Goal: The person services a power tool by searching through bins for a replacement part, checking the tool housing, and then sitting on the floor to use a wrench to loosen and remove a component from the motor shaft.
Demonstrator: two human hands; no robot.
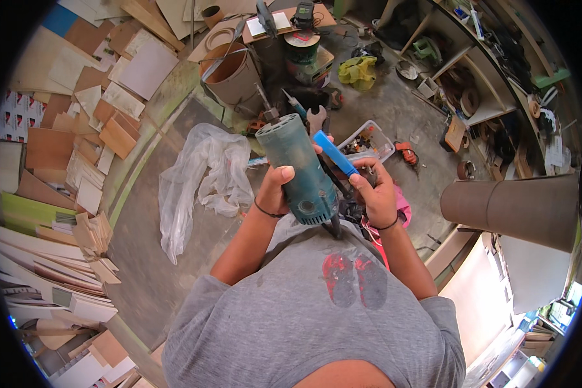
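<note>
My left hand [273, 189] is wrapped round a teal cylindrical power tool, a router motor [295, 165] by its look. Its metal spindle [265, 100] points away from me, and its vented end is close to my shirt. In my right hand [379, 197], thumb and fingers pinch a long flat bright blue tool [335, 154], tilted up toward the left; its exact kind is unclear. An open-end spanner [316, 119] shows just beyond the blue tool, its lower part hidden; I cannot tell whether a hand holds it. Fingertips show between the motor and the blue tool.
Crumpled clear plastic sheeting [204, 171] lies on the floor at left, beside stacked board offcuts [119, 129]. Ahead are a brown bin [233, 74], a yellow bag [357, 71] and a clear tray [385, 145] of small parts. Shelving [491, 97] and a large brown roll [511, 210] stand at right.
</note>
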